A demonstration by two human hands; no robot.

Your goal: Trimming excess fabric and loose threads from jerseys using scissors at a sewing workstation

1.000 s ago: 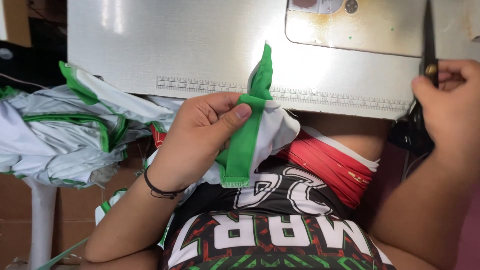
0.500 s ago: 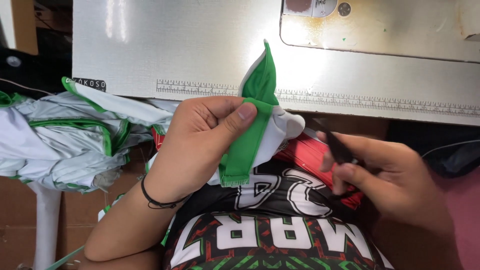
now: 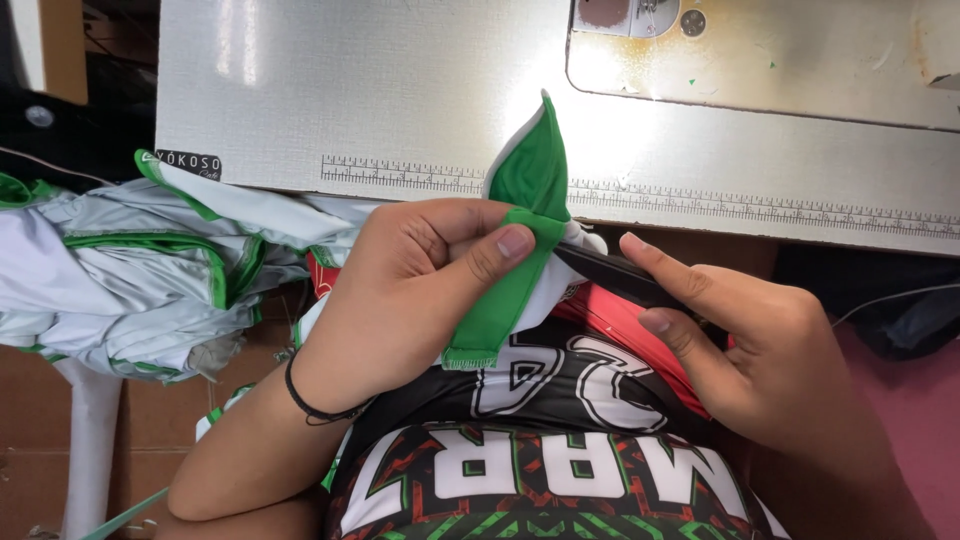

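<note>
View from above, looking down at a person's lap and two bare hands at the near edge of a sewing counter (image 3: 400, 110). The counter is a pale, speckled grey sheet with a printed ruler strip (image 3: 760, 205) running along its near edge and a small dark label near its left corner. At the top right sits a cream, stained sewing machine bed (image 3: 800, 60) with a metal plate at its left end; bright light glares off the surface below it.

The left hand (image 3: 420, 290) is closed, pinching a folded green fabric piece (image 3: 520, 240) between thumb and forefinger. The piece, green with white backing, stands up in a point over the counter's edge and hangs down toward the lap. A thin black band circles the left wrist.

The right hand (image 3: 760, 340) grips a slim black tool (image 3: 615, 275), likely thread snips, its tip touching the fabric just beside the left thumb.

To the left, a heap of white garments with green trim (image 3: 140, 280) lies piled beside the counter, over a white support. Red fabric (image 3: 620, 330) shows under the right hand. The person wears a dark jersey (image 3: 540, 460) with white lettering and a red-green pattern. Brown floor shows lower left; pink surface lower right.
</note>
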